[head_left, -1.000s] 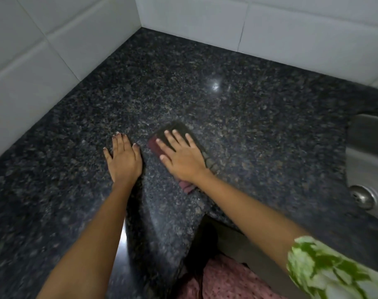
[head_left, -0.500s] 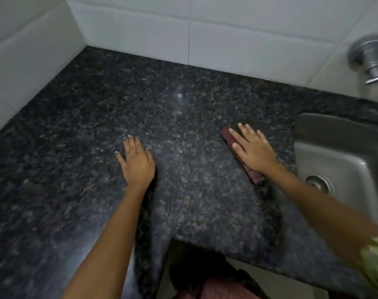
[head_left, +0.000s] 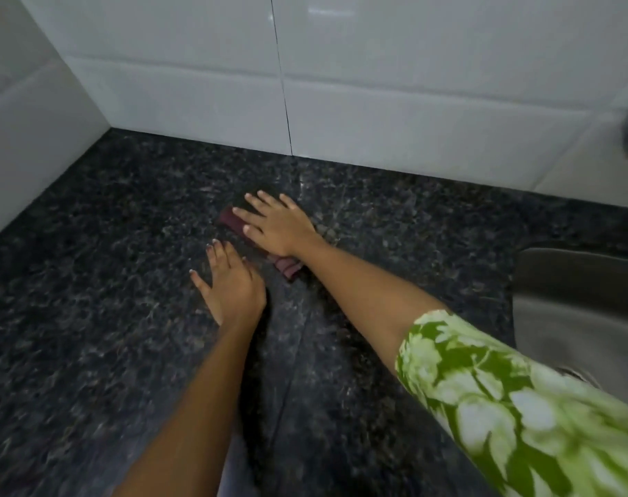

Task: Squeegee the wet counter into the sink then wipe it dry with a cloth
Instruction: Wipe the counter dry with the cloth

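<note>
I see a dark maroon cloth (head_left: 285, 265) lying flat on the speckled black granite counter (head_left: 90, 317), mostly covered, well left of the steel sink (head_left: 570, 299) at the counter's right end.

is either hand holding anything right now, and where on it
Nothing gripped. The right hand presses flat on top of the maroon cloth; the left hand rests on the counter.

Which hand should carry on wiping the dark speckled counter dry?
Right hand: its flat fingers already press the maroon folded cloth on the dark speckled granite counter. The left hand only rests flat on bare stone beside it.
</note>
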